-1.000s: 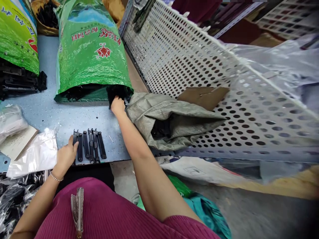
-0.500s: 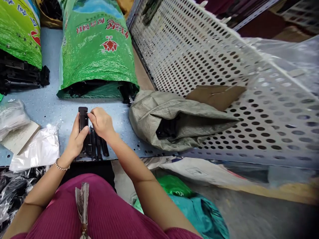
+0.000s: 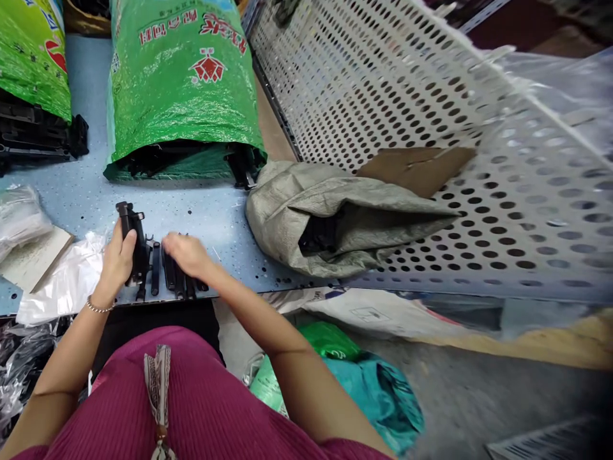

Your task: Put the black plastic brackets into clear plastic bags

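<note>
My left hand (image 3: 117, 259) is closed round a long black plastic part (image 3: 138, 252), with the thumb along its near face. The part's squared upper end stands above the fingers. To its right, my right hand (image 3: 188, 257) is curled over several black strip-like parts (image 3: 177, 281) lying side by side at the table's front edge. Its fingertips are slightly blurred and what they grip, if anything, is hidden. One slim black strip (image 3: 156, 268) lies between the two hands.
A green sack (image 3: 186, 96) of black parts opens towards me; another green sack (image 3: 33, 70) is at left. A grey woven bag (image 3: 287, 223) lies right, against a perforated white panel (image 3: 383, 96). White plastic bags (image 3: 67, 275) lie left on the blue table (image 3: 211, 217).
My left hand has moved left with the black part, away from my right hand, which was touching that part. My right hand is now lower, over the strips. The view has shifted slightly.
</note>
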Tool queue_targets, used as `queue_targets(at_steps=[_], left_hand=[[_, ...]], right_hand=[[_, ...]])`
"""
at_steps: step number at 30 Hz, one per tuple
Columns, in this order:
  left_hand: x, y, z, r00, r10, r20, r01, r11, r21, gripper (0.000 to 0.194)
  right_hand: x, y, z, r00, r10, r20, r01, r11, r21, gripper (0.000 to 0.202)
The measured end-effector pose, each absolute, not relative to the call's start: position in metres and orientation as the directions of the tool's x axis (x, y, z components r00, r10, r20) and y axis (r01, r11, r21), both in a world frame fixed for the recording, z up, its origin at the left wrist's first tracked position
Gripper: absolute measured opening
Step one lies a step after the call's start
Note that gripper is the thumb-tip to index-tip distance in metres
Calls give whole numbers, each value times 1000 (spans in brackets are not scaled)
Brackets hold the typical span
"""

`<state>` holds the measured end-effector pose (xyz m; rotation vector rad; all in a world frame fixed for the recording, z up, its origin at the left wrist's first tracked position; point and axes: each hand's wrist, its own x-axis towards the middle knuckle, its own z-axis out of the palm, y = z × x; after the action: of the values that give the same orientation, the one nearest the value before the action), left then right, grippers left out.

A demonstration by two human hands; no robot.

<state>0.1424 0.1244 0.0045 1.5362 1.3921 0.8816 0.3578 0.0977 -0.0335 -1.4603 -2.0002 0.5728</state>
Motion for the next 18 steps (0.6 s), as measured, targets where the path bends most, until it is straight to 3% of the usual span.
queue_targets(at_steps=[2, 3, 6, 8, 10, 12, 14, 16, 18], left_hand=[[129, 123, -5, 98, 992, -85, 691, -7, 723, 62], [124, 120, -10, 87, 988, -129, 796, 9, 605, 62], [124, 104, -24, 98, 961, -258, 916, 14, 401, 60], [131, 91, -31, 117, 942, -315, 940, -3, 340, 61], [137, 82, -35, 138, 949, -283, 947, -43, 317, 62], [139, 80, -35, 179, 974, -137, 919, -116, 377, 64], [142, 86, -33, 217, 976, 15, 809, -188, 557, 64], [150, 97, -28, 242, 969, 42, 546, -172, 820, 66], [164, 108, -19, 308, 951, -30, 132, -11, 991, 74]], right_hand=[[404, 137, -36, 145, 947, 287, 735, 91, -672, 49], [428, 158, -37, 245, 916, 317, 742, 33, -669, 45], [488, 212, -40, 568, 777, 272, 621, -188, -761, 33], [507, 231, -43, 627, 752, 206, 550, -239, -800, 29], [510, 235, -45, 599, 787, 148, 523, -244, -817, 23], [499, 224, -46, 546, 834, 86, 498, -240, -833, 19], [474, 200, -44, 466, 884, 42, 477, -211, -853, 25], [438, 164, -39, 350, 937, 3, 399, -146, -905, 33], [397, 125, -30, 147, 987, -62, 53, -71, -996, 41]])
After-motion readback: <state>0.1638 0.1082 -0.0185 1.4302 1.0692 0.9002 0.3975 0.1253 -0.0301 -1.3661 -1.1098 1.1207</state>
